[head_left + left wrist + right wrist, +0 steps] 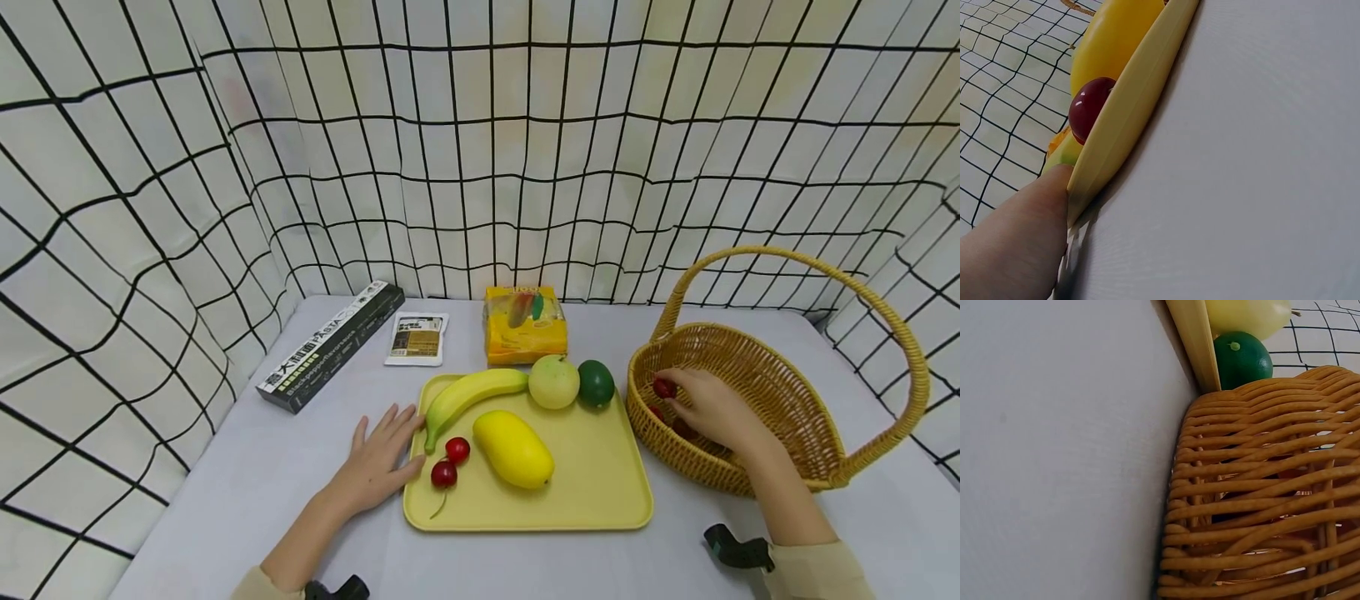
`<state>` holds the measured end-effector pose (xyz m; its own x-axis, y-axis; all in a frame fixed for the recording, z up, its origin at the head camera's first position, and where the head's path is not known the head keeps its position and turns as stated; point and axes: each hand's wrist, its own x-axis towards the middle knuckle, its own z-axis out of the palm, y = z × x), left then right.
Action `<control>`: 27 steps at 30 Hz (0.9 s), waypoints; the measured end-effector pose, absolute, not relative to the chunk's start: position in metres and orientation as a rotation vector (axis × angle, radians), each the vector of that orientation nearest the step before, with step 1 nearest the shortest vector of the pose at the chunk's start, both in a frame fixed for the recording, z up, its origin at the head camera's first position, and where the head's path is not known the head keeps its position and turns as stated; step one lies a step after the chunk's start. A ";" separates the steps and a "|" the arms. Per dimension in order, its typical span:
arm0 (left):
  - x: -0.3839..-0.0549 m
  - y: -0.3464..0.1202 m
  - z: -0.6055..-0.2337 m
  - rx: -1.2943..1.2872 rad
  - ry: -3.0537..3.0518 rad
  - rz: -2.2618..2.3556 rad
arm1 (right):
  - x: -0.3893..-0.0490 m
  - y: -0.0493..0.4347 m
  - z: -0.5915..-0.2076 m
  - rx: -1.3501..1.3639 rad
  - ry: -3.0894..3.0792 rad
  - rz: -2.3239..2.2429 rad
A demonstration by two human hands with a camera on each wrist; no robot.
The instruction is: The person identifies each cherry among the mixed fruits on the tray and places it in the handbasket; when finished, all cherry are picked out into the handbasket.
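My right hand reaches inside the wicker basket and pinches a dark red cherry near the left inner wall. More red shows just below it, partly covered by the hand. Fingers spread, my left hand rests at the left rim of the yellow tray. On the tray lie a pair of cherries with a stem, a yellow mango, a banana, a pale green round fruit and a dark green fruit. Basket weave hides the right hand in the right wrist view.
Behind the tray stands a yellow package with a mango picture. A small white sachet and a long black pasta box lie to its left. The basket's tall handle arches over its right side. Black netting over white cloth encloses the table.
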<state>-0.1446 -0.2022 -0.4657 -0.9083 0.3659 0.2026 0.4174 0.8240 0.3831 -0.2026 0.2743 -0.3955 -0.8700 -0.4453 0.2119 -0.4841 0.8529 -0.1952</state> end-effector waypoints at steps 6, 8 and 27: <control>-0.143 -0.202 -0.465 -0.626 -2.877 -0.666 | -0.202 0.273 -0.396 0.759 -2.879 0.382; -0.142 -0.202 -0.465 -0.630 -2.877 -0.664 | -0.200 0.273 -0.396 0.768 -2.885 0.385; -0.143 -0.202 -0.463 -0.600 -2.925 -0.644 | -0.197 0.272 -0.401 0.732 -3.019 0.427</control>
<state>-0.1429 -0.2024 -0.4629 -0.9193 0.3569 0.1662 0.3937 0.8343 0.3860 -0.1974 0.2715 -0.4012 -0.8911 -0.4486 0.0688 -0.4501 0.8539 -0.2612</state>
